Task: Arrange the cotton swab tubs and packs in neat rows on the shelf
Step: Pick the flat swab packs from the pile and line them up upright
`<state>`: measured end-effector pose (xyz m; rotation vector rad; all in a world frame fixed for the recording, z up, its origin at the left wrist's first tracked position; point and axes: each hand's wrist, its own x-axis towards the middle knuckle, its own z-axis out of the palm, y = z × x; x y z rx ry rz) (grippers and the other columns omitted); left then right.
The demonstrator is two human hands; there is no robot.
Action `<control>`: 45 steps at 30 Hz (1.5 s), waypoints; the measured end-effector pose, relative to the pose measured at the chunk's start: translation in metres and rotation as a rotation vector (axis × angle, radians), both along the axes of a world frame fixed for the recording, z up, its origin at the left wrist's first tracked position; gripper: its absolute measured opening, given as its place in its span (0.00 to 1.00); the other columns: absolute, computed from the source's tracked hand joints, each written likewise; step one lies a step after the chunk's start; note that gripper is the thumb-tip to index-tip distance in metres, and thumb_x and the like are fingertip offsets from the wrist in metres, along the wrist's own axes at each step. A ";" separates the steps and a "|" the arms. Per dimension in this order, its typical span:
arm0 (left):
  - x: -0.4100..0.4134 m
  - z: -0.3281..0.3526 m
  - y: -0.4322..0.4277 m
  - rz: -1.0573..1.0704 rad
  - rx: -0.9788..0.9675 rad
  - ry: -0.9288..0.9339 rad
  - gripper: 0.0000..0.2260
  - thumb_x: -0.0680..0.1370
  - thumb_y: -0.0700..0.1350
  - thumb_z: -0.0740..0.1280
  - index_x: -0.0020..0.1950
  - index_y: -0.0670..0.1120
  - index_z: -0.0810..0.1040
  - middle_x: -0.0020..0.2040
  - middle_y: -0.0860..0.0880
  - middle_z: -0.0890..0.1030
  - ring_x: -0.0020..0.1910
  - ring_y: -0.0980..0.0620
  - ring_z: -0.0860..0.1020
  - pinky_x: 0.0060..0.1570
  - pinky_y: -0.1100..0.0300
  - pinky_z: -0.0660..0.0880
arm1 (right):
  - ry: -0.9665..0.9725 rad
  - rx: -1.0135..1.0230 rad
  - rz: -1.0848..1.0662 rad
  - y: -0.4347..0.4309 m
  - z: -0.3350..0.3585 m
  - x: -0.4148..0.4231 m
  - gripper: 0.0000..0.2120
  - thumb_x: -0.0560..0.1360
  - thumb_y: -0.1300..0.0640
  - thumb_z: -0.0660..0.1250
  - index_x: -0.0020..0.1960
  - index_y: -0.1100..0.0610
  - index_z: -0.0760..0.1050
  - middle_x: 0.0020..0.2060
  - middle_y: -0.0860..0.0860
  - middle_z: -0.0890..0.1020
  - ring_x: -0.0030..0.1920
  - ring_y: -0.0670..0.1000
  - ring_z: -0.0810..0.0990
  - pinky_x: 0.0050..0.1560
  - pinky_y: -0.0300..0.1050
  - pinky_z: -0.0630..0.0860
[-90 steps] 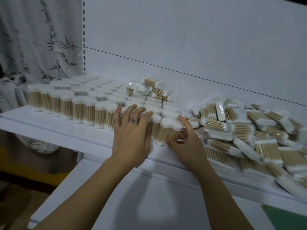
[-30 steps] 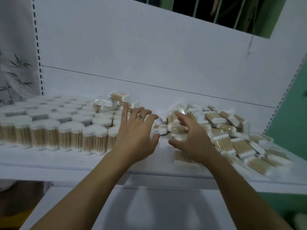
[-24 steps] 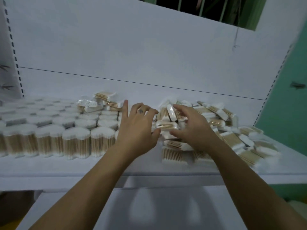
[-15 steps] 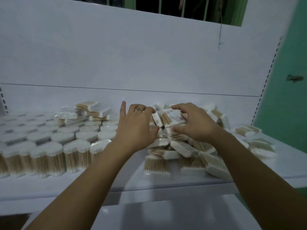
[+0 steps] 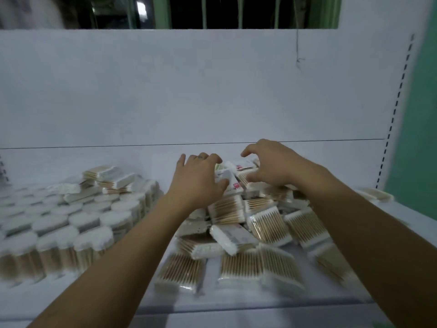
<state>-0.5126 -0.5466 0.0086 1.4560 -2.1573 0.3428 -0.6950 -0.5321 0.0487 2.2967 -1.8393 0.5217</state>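
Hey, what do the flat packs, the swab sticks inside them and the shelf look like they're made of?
The flat packs look like thin clear plastic film, slightly glossy: the swabs show through it. The swab sticks look like wood or bamboo, going by their tan colour, with white cotton-like tips. The shelf has a smooth, matte white surface, possibly painted metal; the picture leaves that open.

Tubs [image 5: 59, 235], 9 o'clock: blurred, rows cut off by left edge. Packs [image 5: 267, 223], centre: top ones partly hidden under left hand [image 5: 196, 183] and right hand [image 5: 272, 166]; grip indiscernible; red label print illegible.
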 end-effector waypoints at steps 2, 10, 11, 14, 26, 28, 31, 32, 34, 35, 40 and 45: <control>-0.009 0.003 -0.010 0.008 0.029 -0.023 0.23 0.78 0.57 0.64 0.71 0.51 0.68 0.68 0.49 0.74 0.66 0.46 0.70 0.71 0.49 0.60 | 0.021 0.038 0.015 -0.010 0.003 -0.007 0.27 0.73 0.48 0.72 0.69 0.47 0.70 0.66 0.50 0.71 0.65 0.52 0.71 0.60 0.47 0.68; -0.009 0.028 -0.066 0.112 0.241 -0.023 0.20 0.81 0.50 0.62 0.72 0.49 0.68 0.70 0.48 0.72 0.66 0.47 0.71 0.65 0.53 0.68 | 0.126 0.148 0.158 -0.049 0.005 0.017 0.26 0.76 0.44 0.67 0.72 0.46 0.67 0.68 0.49 0.72 0.67 0.53 0.70 0.64 0.52 0.65; -0.009 0.030 -0.071 0.117 0.263 -0.040 0.19 0.81 0.48 0.61 0.72 0.49 0.67 0.70 0.49 0.72 0.66 0.47 0.71 0.66 0.53 0.67 | 0.153 0.193 0.172 -0.053 0.002 0.018 0.27 0.76 0.41 0.66 0.73 0.46 0.66 0.69 0.50 0.71 0.68 0.54 0.69 0.65 0.53 0.64; -0.012 0.035 -0.082 0.138 0.304 -0.108 0.19 0.81 0.46 0.60 0.73 0.49 0.67 0.72 0.49 0.71 0.67 0.47 0.71 0.67 0.55 0.65 | 0.246 0.247 0.171 -0.061 -0.004 0.014 0.31 0.75 0.37 0.65 0.74 0.42 0.63 0.71 0.52 0.68 0.70 0.57 0.67 0.67 0.57 0.62; -0.031 0.024 -0.130 0.186 0.521 -0.104 0.29 0.76 0.41 0.66 0.76 0.50 0.62 0.70 0.46 0.71 0.63 0.45 0.73 0.60 0.52 0.73 | 0.265 0.269 0.196 -0.077 -0.012 -0.009 0.28 0.74 0.40 0.67 0.72 0.42 0.65 0.66 0.54 0.70 0.65 0.58 0.71 0.63 0.54 0.66; -0.037 0.025 -0.136 0.190 0.523 -0.122 0.29 0.75 0.41 0.67 0.75 0.50 0.63 0.69 0.47 0.73 0.61 0.46 0.75 0.61 0.51 0.73 | 0.286 0.279 0.198 -0.080 -0.013 -0.010 0.27 0.75 0.39 0.65 0.72 0.43 0.66 0.66 0.53 0.72 0.65 0.58 0.71 0.63 0.55 0.65; -0.039 0.027 -0.142 0.216 0.464 -0.166 0.26 0.76 0.47 0.68 0.73 0.52 0.66 0.66 0.52 0.75 0.62 0.49 0.74 0.65 0.49 0.67 | 0.289 0.283 0.190 -0.083 -0.014 -0.013 0.26 0.75 0.38 0.65 0.71 0.43 0.68 0.66 0.52 0.72 0.65 0.58 0.71 0.63 0.54 0.65; -0.038 0.027 -0.144 0.219 0.457 -0.172 0.26 0.75 0.49 0.69 0.72 0.52 0.67 0.65 0.53 0.75 0.63 0.49 0.73 0.66 0.49 0.65 | 0.291 0.282 0.190 -0.084 -0.015 -0.014 0.26 0.75 0.38 0.65 0.71 0.43 0.68 0.66 0.53 0.72 0.65 0.58 0.71 0.63 0.54 0.65; -0.036 0.028 -0.146 0.212 0.437 -0.187 0.23 0.75 0.49 0.70 0.70 0.53 0.71 0.63 0.52 0.76 0.64 0.48 0.72 0.65 0.49 0.65 | 0.298 0.279 0.191 -0.085 -0.016 -0.014 0.27 0.75 0.37 0.64 0.72 0.42 0.65 0.68 0.53 0.70 0.67 0.58 0.69 0.65 0.55 0.64; -0.037 0.028 -0.146 0.215 0.410 -0.211 0.21 0.75 0.48 0.68 0.68 0.53 0.72 0.62 0.51 0.77 0.64 0.47 0.72 0.65 0.49 0.64 | 0.303 0.274 0.192 -0.086 -0.017 -0.015 0.29 0.75 0.36 0.63 0.73 0.42 0.64 0.69 0.54 0.68 0.68 0.58 0.67 0.66 0.56 0.63; -0.043 0.022 -0.142 0.215 0.319 -0.312 0.16 0.78 0.47 0.64 0.66 0.50 0.70 0.59 0.48 0.77 0.62 0.46 0.71 0.62 0.49 0.59 | 0.298 0.260 0.187 -0.090 -0.023 -0.020 0.30 0.76 0.35 0.59 0.76 0.42 0.59 0.74 0.55 0.63 0.72 0.59 0.62 0.68 0.56 0.60; -0.038 0.034 -0.136 0.146 0.292 -0.233 0.17 0.75 0.46 0.69 0.62 0.55 0.71 0.60 0.52 0.78 0.60 0.49 0.73 0.58 0.51 0.58 | 0.273 0.267 0.183 -0.088 -0.025 -0.026 0.29 0.77 0.35 0.58 0.75 0.42 0.60 0.75 0.55 0.61 0.73 0.58 0.60 0.70 0.57 0.59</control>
